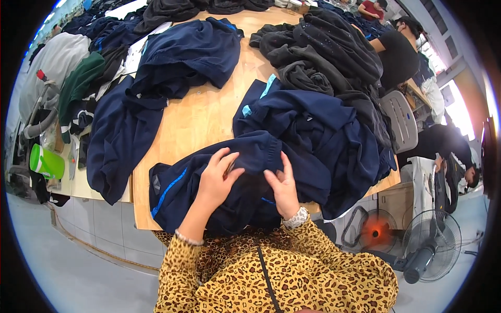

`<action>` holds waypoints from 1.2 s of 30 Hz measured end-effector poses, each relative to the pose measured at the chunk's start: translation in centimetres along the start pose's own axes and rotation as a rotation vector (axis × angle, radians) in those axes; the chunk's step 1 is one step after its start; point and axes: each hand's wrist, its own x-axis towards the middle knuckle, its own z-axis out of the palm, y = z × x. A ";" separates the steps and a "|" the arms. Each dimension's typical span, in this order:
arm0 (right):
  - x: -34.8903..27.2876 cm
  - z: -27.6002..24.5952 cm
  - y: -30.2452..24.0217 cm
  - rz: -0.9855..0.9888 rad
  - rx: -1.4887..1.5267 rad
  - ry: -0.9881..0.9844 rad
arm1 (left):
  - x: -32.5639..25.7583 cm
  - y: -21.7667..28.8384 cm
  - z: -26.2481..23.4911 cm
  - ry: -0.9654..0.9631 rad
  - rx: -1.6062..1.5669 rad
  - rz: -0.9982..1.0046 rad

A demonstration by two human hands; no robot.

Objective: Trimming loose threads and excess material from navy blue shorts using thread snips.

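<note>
Blue-striped navy fabric garment (240, 194) is lying at near edge of pale wooden table (195, 120). There, left hand (214, 180) is showing thumb and forefinger apart, grip unclear; right hand (283, 190), fingers spread, is touching ribbed navy cuff (273, 151).

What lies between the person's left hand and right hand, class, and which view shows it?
A stretch of the navy garment, its ribbed band nearer the right hand than the left hand; the head view shows this.
</note>
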 end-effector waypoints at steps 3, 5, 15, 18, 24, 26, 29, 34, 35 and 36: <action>0.3 0.6 -0.4 -0.023 0.031 -0.091 | 1.1 -2.2 1.6 -0.066 -0.028 -0.097; 0.1 0.6 -1.4 -0.029 0.171 -0.100 | 1.4 -2.7 2.1 -0.112 -0.055 -0.310; -0.2 -0.2 -1.9 0.040 0.119 -0.118 | 0.5 -1.1 1.2 0.126 0.003 -0.122; -0.5 -0.1 -2.4 0.051 0.035 -0.098 | 0.0 2.2 0.1 0.115 -0.025 -0.071; -1.3 -0.2 -2.2 -0.050 -0.092 -0.178 | -1.2 3.7 2.4 -0.043 -0.073 0.049; -1.7 -0.5 -2.0 -0.045 -0.150 -0.203 | -1.4 3.2 3.1 -0.003 -0.023 0.096; -2.0 -0.5 -1.6 -0.038 -0.033 -0.136 | -1.7 2.2 3.9 -0.012 -0.171 -0.080; -1.8 -0.4 -1.8 0.012 -0.092 -0.102 | -1.5 2.9 3.0 -0.079 -0.823 -0.721; -1.7 -0.5 -1.5 0.013 -0.091 -0.102 | -1.7 3.2 2.9 -0.060 -0.838 -0.726; -1.6 -0.9 -1.0 -0.023 -0.120 -0.116 | -2.0 3.0 3.0 -0.061 -0.836 -0.727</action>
